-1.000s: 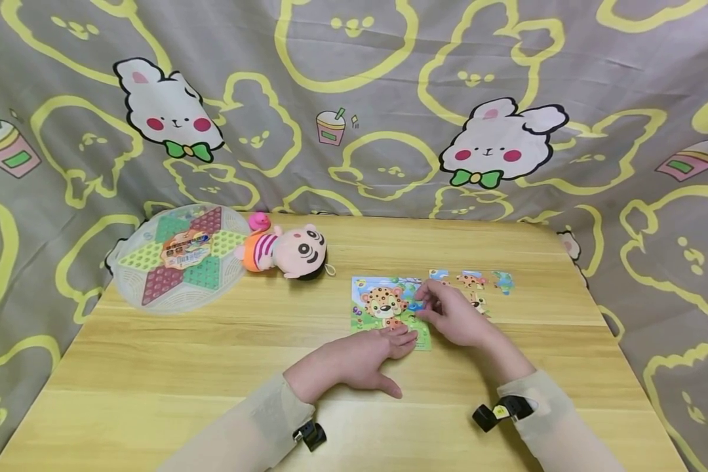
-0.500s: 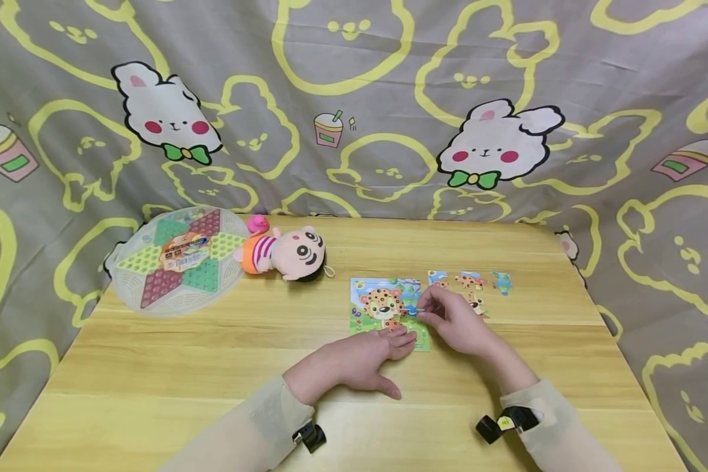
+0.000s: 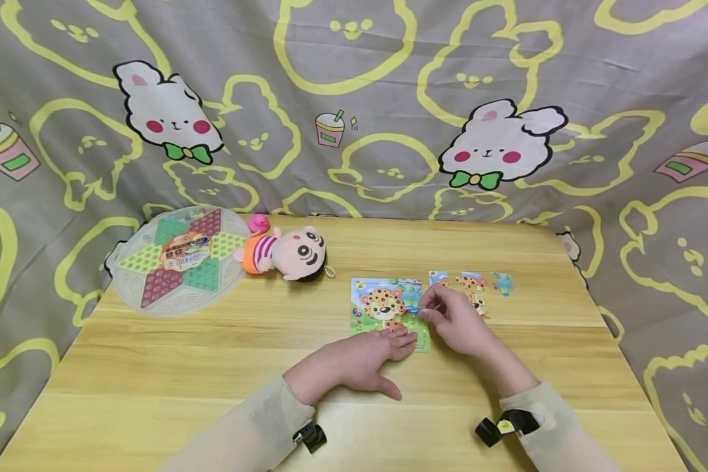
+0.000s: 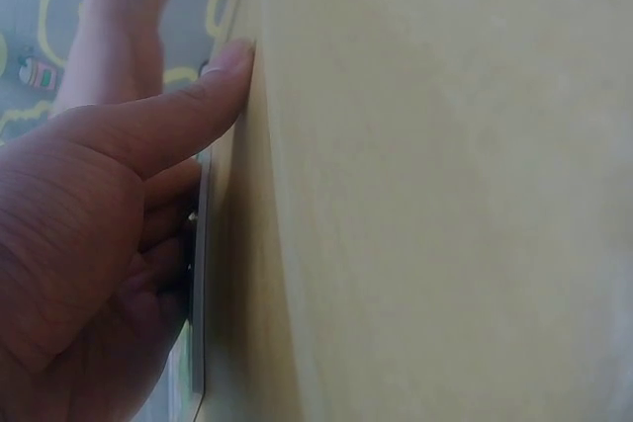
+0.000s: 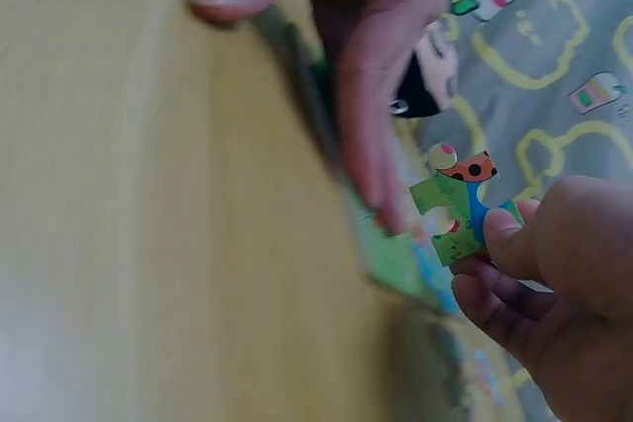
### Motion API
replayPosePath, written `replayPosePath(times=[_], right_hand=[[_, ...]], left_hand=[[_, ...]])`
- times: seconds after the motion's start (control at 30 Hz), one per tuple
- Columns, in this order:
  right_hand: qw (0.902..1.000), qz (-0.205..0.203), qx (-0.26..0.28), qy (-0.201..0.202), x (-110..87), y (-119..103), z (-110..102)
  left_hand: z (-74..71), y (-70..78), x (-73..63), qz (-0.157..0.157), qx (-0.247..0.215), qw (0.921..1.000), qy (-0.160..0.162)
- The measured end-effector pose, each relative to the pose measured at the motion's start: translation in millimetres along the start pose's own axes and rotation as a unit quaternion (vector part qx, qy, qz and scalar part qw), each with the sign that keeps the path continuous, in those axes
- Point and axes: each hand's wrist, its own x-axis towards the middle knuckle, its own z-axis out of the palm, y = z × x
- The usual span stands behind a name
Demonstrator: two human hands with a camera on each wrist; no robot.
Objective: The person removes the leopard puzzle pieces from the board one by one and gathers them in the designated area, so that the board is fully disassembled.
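Observation:
A jigsaw puzzle board (image 3: 362, 301) with a spotted leopard picture lies on the wooden table. My left hand (image 3: 368, 360) rests flat across its lower edge, fingers straight and thumb spread out on the table. At the board's right side my right hand (image 3: 457, 319) pinches a puzzle piece (image 5: 460, 200) between thumb and fingers. Green, blue and spotted orange show on that piece in the right wrist view; it is held up off the board. In the left wrist view, the left hand (image 4: 89, 214) lies over the board's edge (image 4: 201, 313).
Several loose puzzle pieces (image 3: 471, 281) lie right of the board, some partly hidden by the right hand. A plush doll (image 3: 286, 252), a pink rubber duck (image 3: 259, 223) and a round Chinese checkers board (image 3: 177, 259) sit at the back left. A patterned curtain (image 3: 383, 190) hangs behind the table.
The right hand has shifted slightly and turned the puzzle piece at the board's right side. The left hand stays where it was on the board.

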Motion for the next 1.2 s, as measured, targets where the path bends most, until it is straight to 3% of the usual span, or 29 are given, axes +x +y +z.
replayPosePath(times=[0.27,0.57,1.2], right_hand=[[0.9992,0.007,0.025,0.03,0.2,-4.9,-24.5],[0.9969,0.037,0.038,0.058,-13.4,-0.5,-54.9],[0.9901,0.069,-0.008,0.122,-47.7,27.2,-101.4]], left_hand=[[-0.6,0.7,0.7,0.002,0.005,1.0,-0.001],[-0.1,2.2,0.2,-0.003,0.003,1.0,-0.002],[0.0,2.3,-0.8,-0.001,0.008,1.0,0.0]])
